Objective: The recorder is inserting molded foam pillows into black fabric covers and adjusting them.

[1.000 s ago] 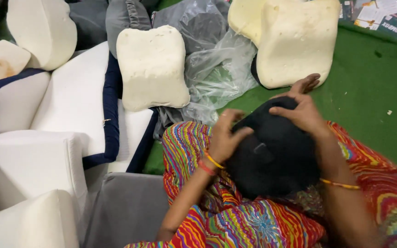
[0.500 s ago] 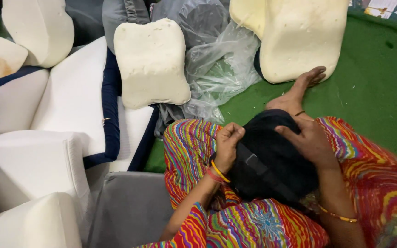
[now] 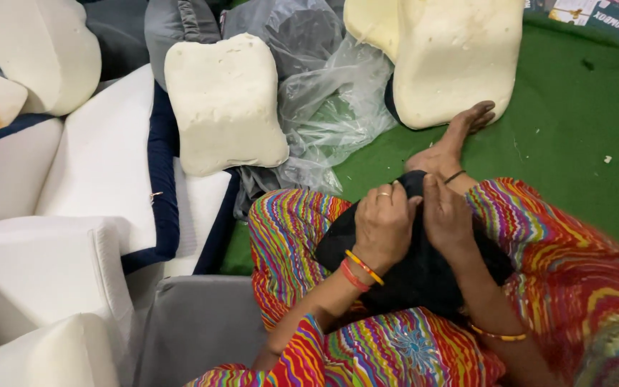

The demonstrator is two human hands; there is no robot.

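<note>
On your lap, your left hand (image 3: 385,226) and right hand (image 3: 447,218) both clench the black cover (image 3: 410,279), pinning it against your knees so it can't slide.

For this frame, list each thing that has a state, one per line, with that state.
Left hand: closed on the black fabric cover.
Right hand: pressing on the same cover.
Black fabric cover: bunched on the lap, held by both hands.
Bare foam pillow: uncovered, lying on covered pillows.
Clear plastic bag: crumpled, empty as far as visible.
White and navy covered pillow: covered.
</note>
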